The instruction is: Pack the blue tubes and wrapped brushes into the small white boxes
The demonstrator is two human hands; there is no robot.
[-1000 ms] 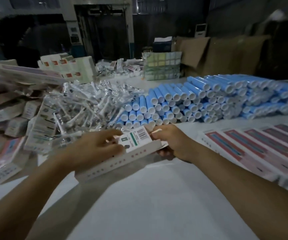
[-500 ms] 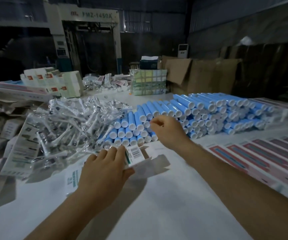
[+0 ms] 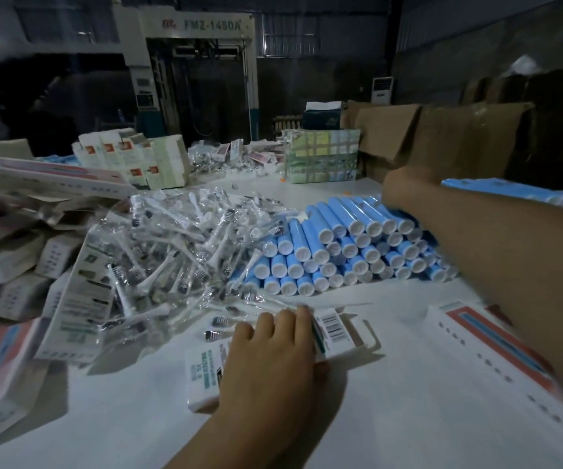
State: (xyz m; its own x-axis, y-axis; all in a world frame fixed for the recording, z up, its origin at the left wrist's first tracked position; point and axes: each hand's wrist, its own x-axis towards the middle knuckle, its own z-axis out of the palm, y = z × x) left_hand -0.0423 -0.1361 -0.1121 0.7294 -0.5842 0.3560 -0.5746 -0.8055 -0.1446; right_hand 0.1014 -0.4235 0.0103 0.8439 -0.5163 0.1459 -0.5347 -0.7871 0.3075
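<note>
Your white table [image 3: 391,418] fills the lower half of the frame. Across its centre right lies the stack of blue tubes [image 3: 351,252], white caps facing you, several layers high. Just left of it, touching its edge, sits the heap of wrapped brushes [image 3: 178,252] in clear plastic. At the left edge of the frame there is a jumble of flat cartons [image 3: 12,252], and at the lower right printed cartons with red and blue panels [image 3: 496,343] lie side by side.

Your right arm crosses from the right edge toward the upper right, and your right hand [image 3: 395,194] sits at the far top of the tube stack; its fingers are hidden behind the wrist, so you cannot tell whether they hold a tube.

Your left hand [image 3: 273,350], at lower centre, lies flat with fingers straight on the small white box [image 3: 335,330], pressing it to the table. The box's end flap at the right stands open, barcode up.
</note>
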